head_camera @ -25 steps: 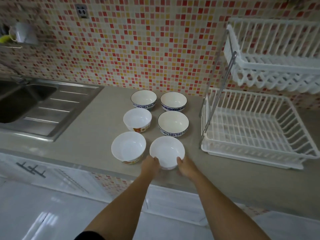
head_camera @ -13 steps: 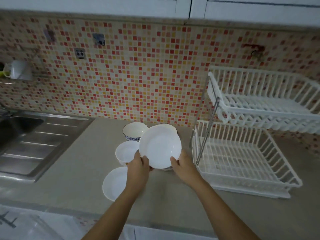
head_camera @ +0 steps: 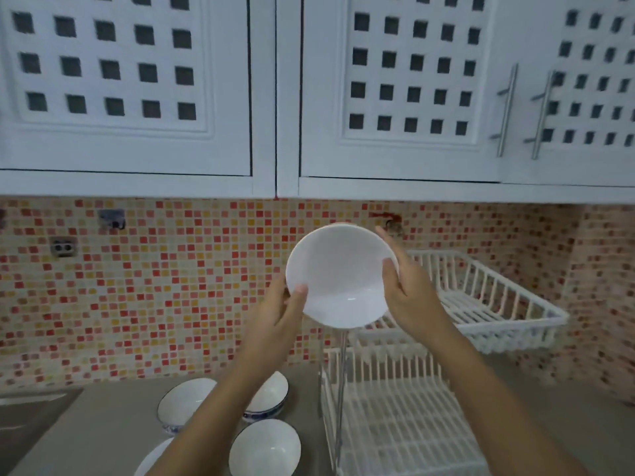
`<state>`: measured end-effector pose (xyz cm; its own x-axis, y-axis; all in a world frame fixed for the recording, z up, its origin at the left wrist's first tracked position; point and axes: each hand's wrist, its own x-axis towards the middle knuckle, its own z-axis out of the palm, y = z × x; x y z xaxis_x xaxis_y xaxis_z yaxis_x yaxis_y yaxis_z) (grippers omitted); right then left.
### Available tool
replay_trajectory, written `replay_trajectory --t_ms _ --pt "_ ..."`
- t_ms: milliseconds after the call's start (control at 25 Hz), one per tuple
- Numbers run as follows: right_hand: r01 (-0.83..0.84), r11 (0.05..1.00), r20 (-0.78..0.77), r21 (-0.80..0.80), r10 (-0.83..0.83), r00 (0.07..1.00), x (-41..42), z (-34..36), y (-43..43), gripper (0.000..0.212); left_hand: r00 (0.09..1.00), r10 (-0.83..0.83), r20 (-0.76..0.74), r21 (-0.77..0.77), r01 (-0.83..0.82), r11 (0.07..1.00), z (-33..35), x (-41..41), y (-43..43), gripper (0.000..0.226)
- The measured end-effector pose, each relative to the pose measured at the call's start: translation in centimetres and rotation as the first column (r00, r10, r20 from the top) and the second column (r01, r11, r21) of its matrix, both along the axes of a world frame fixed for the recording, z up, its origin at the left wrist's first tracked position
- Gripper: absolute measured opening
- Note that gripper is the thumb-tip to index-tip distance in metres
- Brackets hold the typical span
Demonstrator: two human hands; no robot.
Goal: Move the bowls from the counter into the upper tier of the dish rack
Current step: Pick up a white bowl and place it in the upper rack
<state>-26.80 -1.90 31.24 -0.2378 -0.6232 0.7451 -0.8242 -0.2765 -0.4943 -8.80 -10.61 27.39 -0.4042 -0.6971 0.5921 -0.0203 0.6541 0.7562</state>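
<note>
Both-hand grip, left hand [head_camera: 275, 314] and right hand [head_camera: 409, 297], clasps white bowl [head_camera: 338, 274]; raised beside upper tier [head_camera: 494, 304].

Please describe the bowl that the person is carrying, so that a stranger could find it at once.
Start at the white dish rack on the right, against the mosaic wall. Just left of its upper tier, the plain white bowl is raised between the left hand and right hand. The other bowls sit on the counter.

White lattice-front cabinets [head_camera: 137, 97] hang above a mosaic-tiled wall [head_camera: 171, 286].

Plain white bowl [head_camera: 338, 276], white rack [head_camera: 488, 300], red/orange/yellow mosaic tiles [head_camera: 171, 286], blue-patterned bowls [head_camera: 185, 405].
</note>
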Motion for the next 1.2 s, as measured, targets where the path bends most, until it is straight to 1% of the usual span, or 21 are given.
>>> replay_trajectory --t_ms 80,120,200,240,320,440,520,560,600,680,720,760,840,880,1040,1120,1200 --pt "0.024 0.997 -0.14 -0.069 -0.034 0.99 -2.8 -0.1 0.5 0.049 0.992 -0.12 0.035 -0.04 0.121 0.992 1.3 -1.9 -0.6 0.049" --pt "0.05 0.994 -0.233 -0.098 -0.072 0.97 -4.2 -0.2 0.7 0.051 0.985 -0.159 0.066 -0.072 0.164 0.984 2.1 -2.9 -0.8 0.05" --pt "0.077 0.987 -0.418 -0.143 -0.131 0.899 -7.0 -0.3 0.6 0.054 0.965 -0.177 0.194 -0.157 0.209 0.965 3.6 -5.2 -0.9 0.05" --pt "0.074 0.987 -0.468 -0.143 -0.133 0.874 -8.3 -0.3 0.4 0.055 0.95 -0.147 0.274 -0.212 0.209 0.955 4.0 -6.5 -1.0 0.054" --pt "0.052 0.995 -0.475 -0.084 -0.086 0.876 -10.4 -0.2 -0.1 0.057 0.923 -0.044 0.382 -0.319 0.177 0.931 4.4 -8.8 -1.4 0.06" --pt "-0.038 0.986 -0.459 0.161 0.108 0.882 -14.2 -0.4 -1.2 0.074 0.905 0.048 0.423 -0.389 0.133 0.912 4.2 -12.1 -3.2 0.063" --pt "-0.075 0.95 -0.392 0.303 0.196 0.899 -16.5 -0.5 -1.8 0.085 0.874 0.068 0.481 -0.377 0.136 0.916 3.6 -14.0 -4.4 0.064" --pt "-0.069 0.931 -0.379 0.358 0.212 0.901 -17.6 -0.5 -2.2 0.091 0.853 0.07 0.518 -0.368 0.148 0.918 3.3 -14.7 -5.1 0.066" --pt "-0.046 0.913 -0.395 0.406 0.221 0.892 -18.4 -0.4 -2.5 0.096 0.828 0.065 0.557 -0.347 0.161 0.924 3.2 -15.2 -5.7 0.068" --pt "0.036 0.866 -0.486 0.499 0.245 0.839 -19.5 -0.5 -3.3 0.102 0.775 0.025 0.631 -0.26 0.181 0.948 3.0 -16.0 -7.1 0.08" --pt "0.074 0.839 -0.534 0.54 0.273 0.8 -20.1 -0.6 -3.9 0.1 0.736 0.029 0.677 -0.237 0.181 0.954 3.0 -16.4 -7.6 0.086" --pt "0.114 0.811 -0.574 0.574 0.3 0.762 -20.5 -0.7 -4.5 0.095 0.679 0.065 0.731 -0.25 0.179 0.951 3.0 -16.8 -7.9 0.09" --pt "0.195 0.778 -0.65 0.597 0.327 0.686 -21.3 -1.2 -5.7 0.088 0.568 0.157 0.808 -0.304 0.173 0.937 2.9 -18.0 -8.1 0.091" --pt "0.216 0.777 -0.679 0.592 0.335 0.653 -21.7 -1.5 -6.4 0.087 0.54 0.179 0.822 -0.311 0.164 0.936 2.9 -18.8 -8.1 0.09" --pt "0.209 0.788 -0.726 0.579 0.382 0.572 -22.2 -2.9 -8.4 0.09 0.503 0.206 0.839 -0.305 0.121 0.945 2.2 -20.7 -8.8 0.085" --pt "0.194 0.816 -0.762 0.545 0.385 0.52 -22.0 -3.6 -9.1 0.09 0.462 0.229 0.857 -0.303 0.09 0.949 1.7 -21.2 -9.2 0.085" --pt "0.178 0.838 -0.785 0.516 0.379 0.49 -22.0 -4.0 -9.6 0.09 0.418 0.254 0.872 -0.317 0.087 0.944 1.4 -21.7 -9.4 0.088"
